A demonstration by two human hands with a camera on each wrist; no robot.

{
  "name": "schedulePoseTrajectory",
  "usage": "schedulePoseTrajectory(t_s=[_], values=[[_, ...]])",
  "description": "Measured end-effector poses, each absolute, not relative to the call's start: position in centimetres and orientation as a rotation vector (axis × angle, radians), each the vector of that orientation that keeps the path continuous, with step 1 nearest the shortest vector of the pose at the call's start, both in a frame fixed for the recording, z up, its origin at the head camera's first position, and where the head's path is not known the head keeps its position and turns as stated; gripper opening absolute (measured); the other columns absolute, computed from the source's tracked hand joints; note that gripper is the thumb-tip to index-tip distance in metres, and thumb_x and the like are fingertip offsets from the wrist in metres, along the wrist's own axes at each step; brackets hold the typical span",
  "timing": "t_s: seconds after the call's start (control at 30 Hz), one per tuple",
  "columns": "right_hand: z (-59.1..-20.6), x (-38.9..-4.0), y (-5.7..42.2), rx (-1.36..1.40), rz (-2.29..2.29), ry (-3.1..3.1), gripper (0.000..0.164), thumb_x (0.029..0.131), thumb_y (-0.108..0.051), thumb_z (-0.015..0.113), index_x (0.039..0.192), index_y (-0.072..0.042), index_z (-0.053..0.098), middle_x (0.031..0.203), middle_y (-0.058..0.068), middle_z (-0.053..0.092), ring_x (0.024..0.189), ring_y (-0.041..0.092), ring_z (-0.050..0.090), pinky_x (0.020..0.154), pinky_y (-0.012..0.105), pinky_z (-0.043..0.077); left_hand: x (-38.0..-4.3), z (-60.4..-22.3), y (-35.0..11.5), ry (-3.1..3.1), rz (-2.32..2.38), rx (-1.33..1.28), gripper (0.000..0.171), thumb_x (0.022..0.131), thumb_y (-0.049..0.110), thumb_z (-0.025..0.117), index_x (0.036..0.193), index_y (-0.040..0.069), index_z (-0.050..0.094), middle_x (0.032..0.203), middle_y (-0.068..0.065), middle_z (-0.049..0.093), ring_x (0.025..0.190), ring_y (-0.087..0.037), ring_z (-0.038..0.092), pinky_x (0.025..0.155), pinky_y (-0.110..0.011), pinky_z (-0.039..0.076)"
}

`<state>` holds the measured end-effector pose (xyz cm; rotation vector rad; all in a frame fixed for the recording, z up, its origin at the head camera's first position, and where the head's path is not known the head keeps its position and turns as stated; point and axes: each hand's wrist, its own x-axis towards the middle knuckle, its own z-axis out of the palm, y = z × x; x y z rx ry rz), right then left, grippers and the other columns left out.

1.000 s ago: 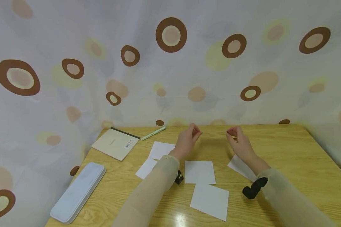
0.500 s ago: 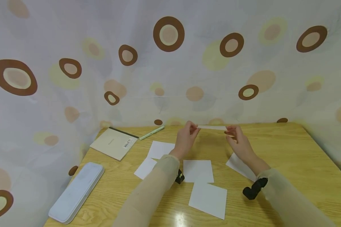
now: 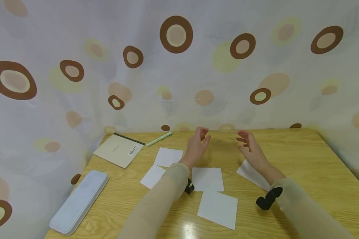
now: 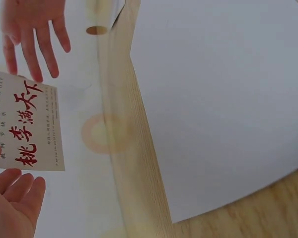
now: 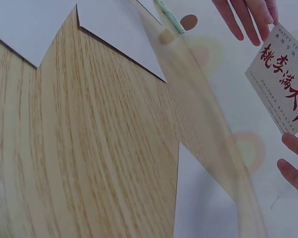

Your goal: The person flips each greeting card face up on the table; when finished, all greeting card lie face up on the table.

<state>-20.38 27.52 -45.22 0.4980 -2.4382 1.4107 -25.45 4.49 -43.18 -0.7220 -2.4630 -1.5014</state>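
Above the far part of the wooden table, a printed card (image 4: 32,126) is held between both hands. Red Chinese characters and "Teacher's Day" lettering show on its face in the two wrist views; in the head view it is edge-on and barely visible. My left hand (image 3: 194,147) grips one end of the card (image 5: 285,74) with the fingertips. At the opposite end, my right hand (image 3: 254,154) holds it by the fingertips, with the thumb spread away. Under the hands lie a white card (image 3: 207,179) and, by the right wrist, another white card (image 3: 252,174).
More white cards lie about: a front card (image 3: 217,209), a back-left card (image 3: 168,156) and a smaller-looking card (image 3: 152,176) partly behind the left sleeve. On the left are a notebook (image 3: 116,151), a pale green pen (image 3: 159,138) and a white case (image 3: 79,202). A patterned curtain (image 3: 179,73) hangs behind.
The card between the hands has tilted, from a thin white strip half a second ago to nearly edge-on now. Fingers and thumbs have spread apart from their earlier pinch.
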Motion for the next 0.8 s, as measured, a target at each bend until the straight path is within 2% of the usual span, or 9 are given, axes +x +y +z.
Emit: schedulePoseTrajectory(t_s=[0.13, 0.27, 0.6, 0.8], values=[[-45.0, -20.3, 27.6, 0.472, 1.420, -2.455, 0.053, 0.100, -0.001, 0.047, 0.147, 0.005, 0.024, 0.149, 0.031, 0.036, 0.130, 0.048, 0.042, 0.097, 0.056, 0.035, -25.6, -43.4, 4.7, -2.487, -1.523, -0.748, 0.033, 0.100, 0.005, 0.054, 0.132, 0.002, 0.045, 0.144, -0.017, 0.054, 0.134, -0.025, 0.052, 0.106, -0.035, 0.047], [-44.9, -20.2, 27.9, 0.442, 1.399, -2.461, 0.055, 0.099, 0.000, 0.049, 0.148, 0.005, 0.024, 0.146, 0.031, 0.037, 0.130, 0.049, 0.040, 0.098, 0.065, 0.032, -25.5, -43.4, 4.9, -2.527, -1.540, -0.787, 0.039, 0.101, 0.005, 0.052, 0.138, 0.003, 0.041, 0.150, -0.016, 0.048, 0.138, -0.026, 0.048, 0.109, -0.039, 0.045], [-45.3, -20.3, 28.6, 0.399, 1.325, -2.469, 0.059, 0.096, 0.001, 0.050, 0.149, 0.004, 0.025, 0.140, 0.034, 0.042, 0.128, 0.051, 0.041, 0.099, 0.067, 0.034, -25.2, -43.4, 5.4, -2.598, -1.646, -0.820, 0.048, 0.101, 0.003, 0.045, 0.147, 0.005, 0.033, 0.159, -0.010, 0.036, 0.146, -0.022, 0.036, 0.114, -0.038, 0.039], [-45.3, -20.3, 28.8, 0.354, 1.320, -2.475, 0.064, 0.093, 0.002, 0.052, 0.151, 0.004, 0.025, 0.135, 0.033, 0.044, 0.124, 0.050, 0.046, 0.099, 0.065, 0.038, -25.0, -43.4, 5.9, -2.626, -1.677, -0.821, 0.057, 0.098, -0.002, 0.041, 0.152, 0.008, 0.028, 0.160, -0.011, 0.033, 0.145, -0.026, 0.038, 0.114, -0.038, 0.038]])
